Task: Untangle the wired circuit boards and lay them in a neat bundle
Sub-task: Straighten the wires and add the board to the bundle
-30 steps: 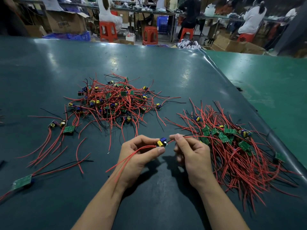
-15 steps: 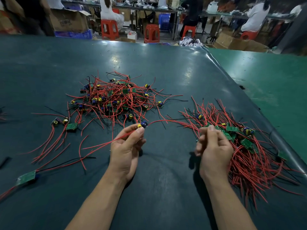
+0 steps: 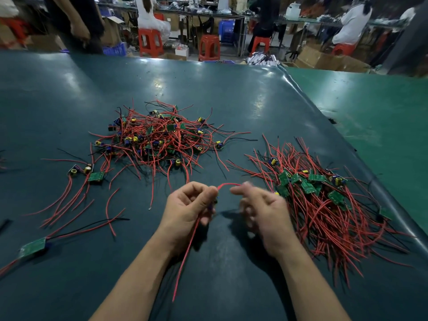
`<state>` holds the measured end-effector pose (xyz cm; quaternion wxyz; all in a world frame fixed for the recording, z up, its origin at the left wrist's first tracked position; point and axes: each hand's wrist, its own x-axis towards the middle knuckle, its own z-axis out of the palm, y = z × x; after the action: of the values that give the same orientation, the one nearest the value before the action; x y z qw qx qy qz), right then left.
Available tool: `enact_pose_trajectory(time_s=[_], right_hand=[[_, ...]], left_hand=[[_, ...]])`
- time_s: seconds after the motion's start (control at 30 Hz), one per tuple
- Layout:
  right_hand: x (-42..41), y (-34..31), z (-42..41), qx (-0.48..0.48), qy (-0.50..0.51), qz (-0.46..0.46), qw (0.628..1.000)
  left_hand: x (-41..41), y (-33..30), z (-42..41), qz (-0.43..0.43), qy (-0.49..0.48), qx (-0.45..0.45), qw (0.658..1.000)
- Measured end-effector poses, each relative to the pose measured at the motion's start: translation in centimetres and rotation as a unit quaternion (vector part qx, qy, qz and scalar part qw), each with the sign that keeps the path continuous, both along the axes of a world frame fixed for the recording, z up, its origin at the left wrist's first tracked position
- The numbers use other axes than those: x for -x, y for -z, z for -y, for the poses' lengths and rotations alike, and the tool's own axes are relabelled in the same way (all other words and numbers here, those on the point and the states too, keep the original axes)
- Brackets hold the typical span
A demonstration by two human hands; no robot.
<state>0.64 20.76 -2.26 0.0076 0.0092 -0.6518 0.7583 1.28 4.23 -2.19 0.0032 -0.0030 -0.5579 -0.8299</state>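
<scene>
The left hand (image 3: pixel 188 208) pinches one wired circuit board (image 3: pixel 214 201) (light, its red leads floppy); the blurred right hand (image 3: pixel 261 205) seemingly pinches a lead; grip the stiff board.

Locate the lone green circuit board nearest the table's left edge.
Head view, bottom left: the lone green circuit board lies flat on the dark teal table, left of the left hand.

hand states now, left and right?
Left hand: gripping a small wired circuit board with thin red wires.
Right hand: motion-blurred, cannot tell whether it holds the wire.
</scene>
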Motion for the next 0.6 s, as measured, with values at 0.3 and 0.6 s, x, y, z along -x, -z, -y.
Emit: enact_pose_trajectory(time_s=[0.3,0.6], right_hand=[[0.1,0.2,0.0,-0.027,-0.074,-0.019,0.997],[0.9,0.0,-0.1,0.055,0.056,-0.024,0.997]], left_hand=[[-0.9,-0.1,-0.6,-0.067,0.056,0.151,0.985],[-0.7,-0.1,-0.2,-0.017,0.051,0.096,0.994]])
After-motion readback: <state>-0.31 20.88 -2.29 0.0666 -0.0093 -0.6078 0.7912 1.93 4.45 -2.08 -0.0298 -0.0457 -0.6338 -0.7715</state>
